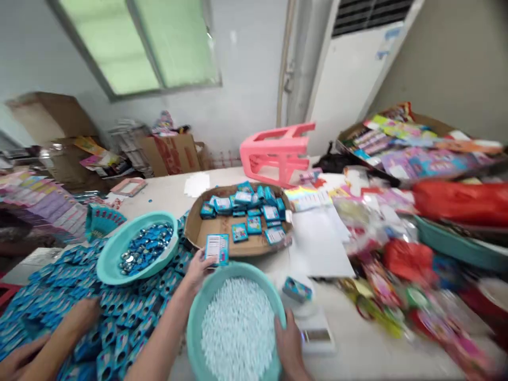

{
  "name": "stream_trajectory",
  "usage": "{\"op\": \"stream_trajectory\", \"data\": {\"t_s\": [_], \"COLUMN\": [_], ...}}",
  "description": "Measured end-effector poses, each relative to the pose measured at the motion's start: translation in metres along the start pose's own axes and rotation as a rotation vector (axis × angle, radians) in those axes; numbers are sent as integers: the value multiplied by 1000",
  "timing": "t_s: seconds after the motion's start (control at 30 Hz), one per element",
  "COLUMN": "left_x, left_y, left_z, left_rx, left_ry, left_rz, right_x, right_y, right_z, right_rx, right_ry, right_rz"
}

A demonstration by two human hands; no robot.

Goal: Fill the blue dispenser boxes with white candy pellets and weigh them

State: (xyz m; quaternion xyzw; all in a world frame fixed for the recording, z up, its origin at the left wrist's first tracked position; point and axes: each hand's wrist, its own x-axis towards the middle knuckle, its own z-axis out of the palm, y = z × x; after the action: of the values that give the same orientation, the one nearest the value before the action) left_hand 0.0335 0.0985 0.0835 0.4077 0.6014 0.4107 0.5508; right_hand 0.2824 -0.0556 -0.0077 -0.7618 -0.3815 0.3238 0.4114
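Note:
My left hand [198, 272] is closed on a small blue box [217, 249], its barcode side turned up, just over the near edge of a cut-down cardboard box [238, 247]. Inside that cardboard box lie several more small blue boxes [254, 225]. Below my left hand stands a teal basin [197, 323] full of small pale pellets [238, 328]. My right hand [289, 341] grips the basin's right rim. To the right of it, another blue box [297, 289] rests on or beside a small white scale [317, 333].
At the left, another person's hand [85, 312] is over rows of blue cartons [130, 307]. A second teal basin [109, 264] holds shiny blue and silver pieces. Farther back are a pink plastic stool [273, 151] and white paper [319, 243]. Colourful packaging crowds the right side.

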Motion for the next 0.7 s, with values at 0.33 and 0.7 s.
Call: {"op": "stream_trajectory", "data": {"t_s": [0.33,0.7], "left_x": [-105,-114], "left_y": [-81,-51], "left_z": [-31,-3], "left_rx": [376,494], "left_ry": [78,-123], "left_rz": [-177,-134], "right_x": [5,-118], "right_y": [9,67], "right_z": [4,-51], "right_rx": [93,25], "right_ry": [61,231], "right_rz": [32,-122]}}
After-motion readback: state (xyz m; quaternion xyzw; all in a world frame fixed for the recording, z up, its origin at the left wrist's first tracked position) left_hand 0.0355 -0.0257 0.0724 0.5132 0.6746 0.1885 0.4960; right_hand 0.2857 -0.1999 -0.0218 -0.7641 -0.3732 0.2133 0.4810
